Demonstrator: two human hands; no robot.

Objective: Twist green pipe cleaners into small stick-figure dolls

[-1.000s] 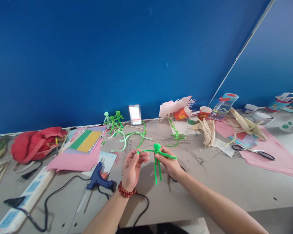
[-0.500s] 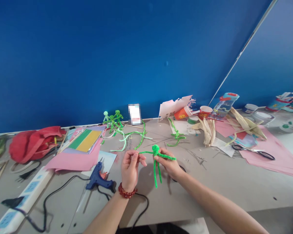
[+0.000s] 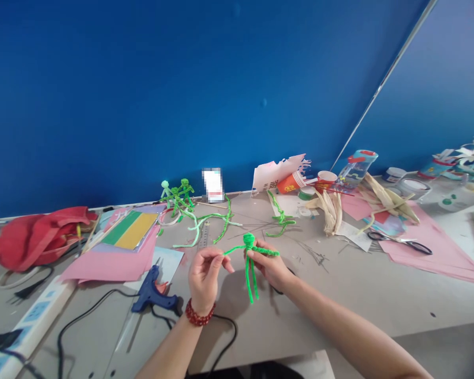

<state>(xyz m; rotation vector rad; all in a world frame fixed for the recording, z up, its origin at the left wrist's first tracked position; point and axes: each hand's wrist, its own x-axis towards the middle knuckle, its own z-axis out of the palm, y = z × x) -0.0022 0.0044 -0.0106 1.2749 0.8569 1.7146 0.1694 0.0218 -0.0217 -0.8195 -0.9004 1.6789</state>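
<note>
Left grip (image 3: 204,279): narrow, thumb and fingertips pinching one arm tip of the green pipe-cleaner figure (image 3: 248,240), apparently to keep that arm stretched out.
Right grip (image 3: 270,267): narrow, closed on the figure's body and other arm just below the head, seemingly to steady it.
Figure: held in the air above the desk (image 3: 339,295), between both grips, its two legs hanging free.
Wrist: a red bead bracelet (image 3: 199,312) circles the left one.
Nearby: a blue glue gun (image 3: 154,296) lies on its side just left of the hands, probably left there for easy reach.
Farther: more green figures (image 3: 180,192) stand by the wall; scissors (image 3: 398,243) lie on pink paper (image 3: 430,258).
</note>
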